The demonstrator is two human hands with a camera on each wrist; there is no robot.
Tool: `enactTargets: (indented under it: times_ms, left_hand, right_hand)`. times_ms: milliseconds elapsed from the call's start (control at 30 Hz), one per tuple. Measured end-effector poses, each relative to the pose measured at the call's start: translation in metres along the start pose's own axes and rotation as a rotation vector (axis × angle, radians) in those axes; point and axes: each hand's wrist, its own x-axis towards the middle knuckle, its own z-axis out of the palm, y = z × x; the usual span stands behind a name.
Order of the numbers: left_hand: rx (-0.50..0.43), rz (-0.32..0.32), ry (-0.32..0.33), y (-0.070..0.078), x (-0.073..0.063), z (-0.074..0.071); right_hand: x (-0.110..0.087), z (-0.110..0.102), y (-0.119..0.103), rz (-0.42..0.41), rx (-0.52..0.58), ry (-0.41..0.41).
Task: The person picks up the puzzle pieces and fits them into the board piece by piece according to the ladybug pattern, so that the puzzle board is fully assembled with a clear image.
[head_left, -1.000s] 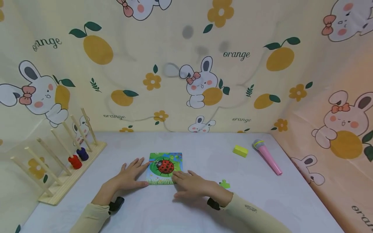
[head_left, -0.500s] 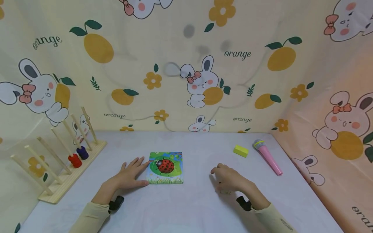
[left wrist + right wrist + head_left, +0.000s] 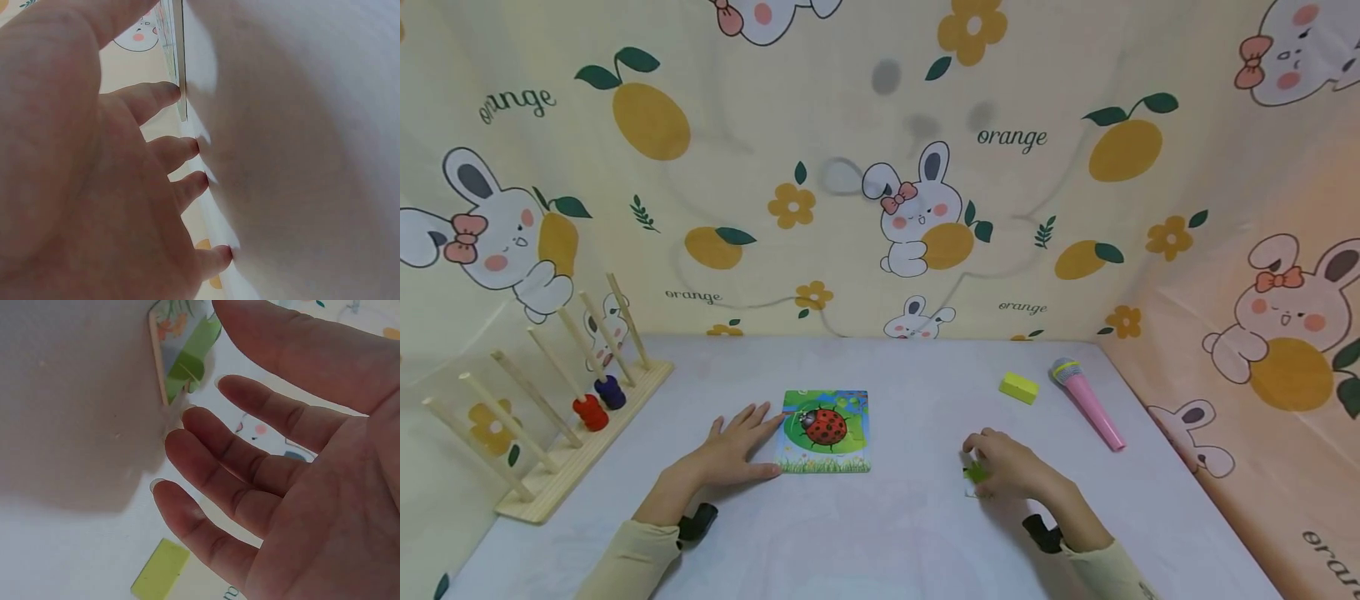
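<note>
A square ladybug jigsaw puzzle (image 3: 824,432) lies flat on the white table. My left hand (image 3: 735,450) rests at its left side with the fingers spread and the thumb and index finger at its edge. In the left wrist view, the puzzle's pale edge (image 3: 182,62) shows beside a fingertip. Farther right, my right hand (image 3: 1011,467) reaches down over a small green and white puzzle piece (image 3: 974,472). In the right wrist view, the piece (image 3: 184,353) sits near the thumb and index fingertips, with the fingers bent loosely and spread apart.
A yellow block (image 3: 1018,388) and a pink toy microphone (image 3: 1087,404) lie at the back right. At the left stands a wooden peg rack (image 3: 587,450) with red beads (image 3: 591,413) and purple beads (image 3: 610,392) on two of its pegs. Printed cloth hangs behind and beside the table.
My right hand has left the lower right of the ladybug puzzle and moved right to the loose puzzle piece. My left hand has stayed at the puzzle's left side.
</note>
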Motion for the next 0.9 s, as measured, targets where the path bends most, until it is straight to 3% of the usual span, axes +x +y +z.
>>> enactTargets:
  times_ms: [333, 900]
  left_hand:
    - [0.001, 0.005, 0.007, -0.0027, 0.0005, 0.0019]
    - [-0.005, 0.006, 0.01, -0.0004, -0.0008, -0.0003]
  right_hand:
    - [-0.0017, 0.0012, 0.0012, -0.034, 0.007, 0.005]
    - [-0.0024, 0.0016, -0.003, -0.012, 0.038, 0.008]
